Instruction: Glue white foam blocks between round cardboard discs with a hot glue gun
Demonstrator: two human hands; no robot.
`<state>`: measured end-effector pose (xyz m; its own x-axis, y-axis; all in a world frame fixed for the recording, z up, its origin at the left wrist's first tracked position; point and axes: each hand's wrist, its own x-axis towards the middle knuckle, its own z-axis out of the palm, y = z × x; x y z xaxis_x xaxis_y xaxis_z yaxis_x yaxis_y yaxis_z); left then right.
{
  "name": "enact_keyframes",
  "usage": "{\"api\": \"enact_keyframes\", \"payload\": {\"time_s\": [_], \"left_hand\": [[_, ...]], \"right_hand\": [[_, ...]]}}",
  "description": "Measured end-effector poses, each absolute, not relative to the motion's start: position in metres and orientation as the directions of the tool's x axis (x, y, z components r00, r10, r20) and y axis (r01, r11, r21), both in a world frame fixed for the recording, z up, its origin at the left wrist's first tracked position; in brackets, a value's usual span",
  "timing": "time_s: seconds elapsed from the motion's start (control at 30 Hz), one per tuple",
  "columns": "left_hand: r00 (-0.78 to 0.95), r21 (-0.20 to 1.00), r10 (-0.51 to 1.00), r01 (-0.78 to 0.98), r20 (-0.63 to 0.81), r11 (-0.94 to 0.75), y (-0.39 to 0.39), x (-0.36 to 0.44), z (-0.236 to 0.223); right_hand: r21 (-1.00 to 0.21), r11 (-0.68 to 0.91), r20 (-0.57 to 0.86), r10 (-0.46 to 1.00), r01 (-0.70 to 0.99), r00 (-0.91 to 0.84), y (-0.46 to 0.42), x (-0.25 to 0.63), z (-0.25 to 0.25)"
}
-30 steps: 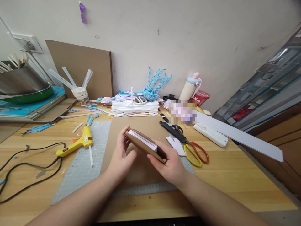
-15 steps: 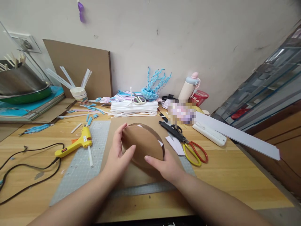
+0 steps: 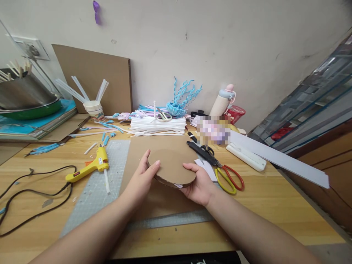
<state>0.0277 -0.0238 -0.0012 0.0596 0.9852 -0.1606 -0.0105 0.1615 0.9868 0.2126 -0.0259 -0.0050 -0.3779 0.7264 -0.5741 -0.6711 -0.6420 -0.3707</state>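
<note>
Both hands hold a round cardboard piece, tilted with its flat top facing me. Its near edge shows two layers with a bit of white between them. My left hand grips the left edge, thumb on top. On the right edge, my right hand has its thumb on top and fingers underneath. Below lies a brown cardboard sheet on a grey cutting mat. A yellow glue gun with a clear glue stick rests left of my hands. To the right lie scissors with red and yellow handles.
White pipe cleaners are stacked behind the sheet, near a blue pipe-cleaner basket shape. A paper cup holds glue sticks. The glue gun's black cord loops at left. A white power strip and a bottle stand right.
The round cardboard has been tipped, so its top disc now faces up and its layered edge points toward me. My right hand has shifted to hold it from beneath.
</note>
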Motion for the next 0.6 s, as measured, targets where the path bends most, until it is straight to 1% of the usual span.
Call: {"api": "enact_keyframes", "payload": {"time_s": [0.13,0.2,0.23,0.27,0.3,0.33,0.37,0.4,0.47,0.5,0.53,0.57,0.6], "left_hand": [[0.060,0.974,0.973,-0.040,-0.221,0.223,-0.023,0.029,-0.007],[0.048,0.982,0.981,-0.017,-0.188,0.189,-0.023,0.027,-0.008],[0.038,0.992,0.992,0.033,-0.121,0.119,-0.023,0.026,-0.008],[0.037,0.994,0.999,0.111,-0.012,0.008,-0.024,0.024,-0.007],[0.063,0.968,0.990,0.211,0.123,-0.134,-0.024,0.021,-0.005],[0.124,0.903,0.957,0.316,0.264,-0.290,-0.024,0.018,-0.003],[0.216,0.799,0.895,0.404,0.390,-0.446,-0.025,0.015,0.001],[0.326,0.666,0.812,0.464,0.485,-0.584,-0.025,0.013,0.005],[0.506,0.401,0.628,0.491,0.591,-0.774,-0.026,0.009,0.011],[0.547,0.309,0.553,0.477,0.628,-0.822,-0.026,0.008,0.013],[0.547,0.262,0.507,0.465,0.667,-0.846,-0.026,0.007,0.013],[0.516,0.264,0.493,0.455,0.700,-0.851,-0.027,0.007,0.013],[0.463,0.308,0.513,0.449,0.722,-0.839,-0.028,0.007,0.013]], "right_hand": [[-0.352,-0.663,-0.584,0.708,-0.661,-0.398,-0.024,0.212,-0.007],[-0.348,-0.677,-0.586,0.697,-0.649,-0.414,-0.023,0.214,-0.008],[-0.347,-0.683,-0.584,0.693,-0.642,-0.422,-0.023,0.215,-0.008],[-0.348,-0.689,-0.580,0.691,-0.636,-0.431,-0.023,0.216,-0.008],[-0.351,-0.692,-0.574,0.691,-0.631,-0.439,-0.022,0.217,-0.008],[-0.356,-0.696,-0.568,0.691,-0.623,-0.448,-0.022,0.219,-0.007],[-0.360,-0.703,-0.561,0.689,-0.614,-0.459,-0.021,0.220,-0.007],[-0.364,-0.712,-0.556,0.683,-0.600,-0.473,-0.021,0.222,-0.006],[-0.372,-0.734,-0.549,0.667,-0.568,-0.503,-0.020,0.225,-0.004],[-0.370,-0.749,-0.548,0.654,-0.550,-0.522,-0.020,0.227,-0.003],[-0.377,-0.761,-0.539,0.643,-0.528,-0.544,-0.021,0.227,-0.002],[-0.403,-0.762,-0.520,0.646,-0.507,-0.559,-0.021,0.227,-0.002],[-0.453,-0.743,-0.494,0.669,-0.492,-0.555,-0.022,0.227,-0.003]]}}
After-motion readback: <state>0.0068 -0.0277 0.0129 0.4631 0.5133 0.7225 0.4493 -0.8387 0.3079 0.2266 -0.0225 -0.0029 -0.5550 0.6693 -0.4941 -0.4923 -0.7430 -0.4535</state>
